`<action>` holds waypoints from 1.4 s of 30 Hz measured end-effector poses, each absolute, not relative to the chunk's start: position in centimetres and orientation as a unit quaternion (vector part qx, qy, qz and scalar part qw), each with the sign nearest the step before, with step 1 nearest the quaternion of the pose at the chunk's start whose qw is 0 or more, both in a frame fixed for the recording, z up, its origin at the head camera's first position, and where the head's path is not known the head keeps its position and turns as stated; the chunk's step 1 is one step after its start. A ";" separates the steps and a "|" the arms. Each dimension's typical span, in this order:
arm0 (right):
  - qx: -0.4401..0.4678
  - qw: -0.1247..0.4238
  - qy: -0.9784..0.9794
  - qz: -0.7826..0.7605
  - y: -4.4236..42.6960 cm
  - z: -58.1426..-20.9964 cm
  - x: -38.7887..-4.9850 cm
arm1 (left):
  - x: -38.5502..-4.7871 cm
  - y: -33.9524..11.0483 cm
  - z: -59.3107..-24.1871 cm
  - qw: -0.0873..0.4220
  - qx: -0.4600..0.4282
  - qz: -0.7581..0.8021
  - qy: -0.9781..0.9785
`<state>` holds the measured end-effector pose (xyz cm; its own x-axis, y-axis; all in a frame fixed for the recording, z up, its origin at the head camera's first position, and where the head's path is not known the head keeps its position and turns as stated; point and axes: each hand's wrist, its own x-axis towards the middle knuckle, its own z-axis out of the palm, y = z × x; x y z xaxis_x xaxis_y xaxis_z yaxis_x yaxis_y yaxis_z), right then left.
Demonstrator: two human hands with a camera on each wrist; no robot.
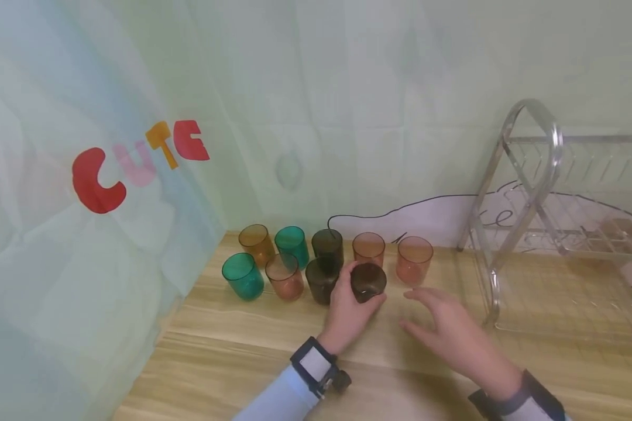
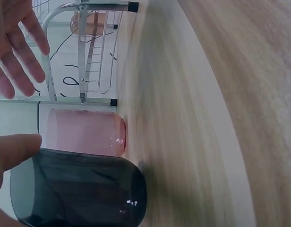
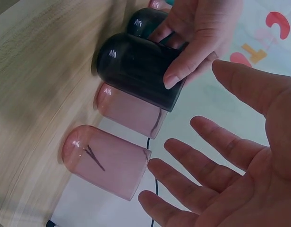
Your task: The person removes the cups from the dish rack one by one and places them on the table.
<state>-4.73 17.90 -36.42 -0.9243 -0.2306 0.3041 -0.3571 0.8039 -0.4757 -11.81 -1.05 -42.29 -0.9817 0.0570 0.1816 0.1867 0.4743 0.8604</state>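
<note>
My left hand [image 1: 347, 313] grips a dark smoky cup [image 1: 368, 282] near its rim, thumb on the near side and fingers round the far side. This cup stands at the right end of the front row, beside another dark cup [image 1: 322, 282]. Its base is at or very near the wood, as the left wrist view shows. My right hand [image 1: 447, 333] hovers to the right, fingers spread and holding nothing. Closest to it is a pink cup [image 1: 414, 260] at the right end of the back row. In the right wrist view, the held dark cup [image 3: 133, 71] partly hides a pink cup [image 3: 129, 111].
Several other cups stand in two rows by the curtain, among them an amber cup [image 1: 257, 245] and a green cup [image 1: 243, 278]. On the right rises a metal dish rack [image 1: 537, 199] with a pinkish cup [image 1: 618, 234] in it. A wooden table [image 1: 232, 351] lies beneath.
</note>
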 end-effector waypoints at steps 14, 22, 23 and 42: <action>0.142 0.109 -0.944 0.277 18.0 -36.8 -4.5 | -12.0 -0.9 -42.6 0.029 -0.078 -0.482 -0.872; 0.141 0.098 -0.946 0.274 18.2 -36.4 -4.5 | -10.7 -1.5 -41.5 0.026 -0.081 -0.473 -0.877; 0.138 0.095 -0.947 0.275 18.3 -36.2 -4.5 | -10.5 -1.7 -41.2 0.028 -0.083 -0.469 -0.879; 0.005 0.189 -0.942 0.276 25.4 -31.0 -3.3 | -7.7 -3.3 -35.9 0.070 -0.224 -0.442 -0.866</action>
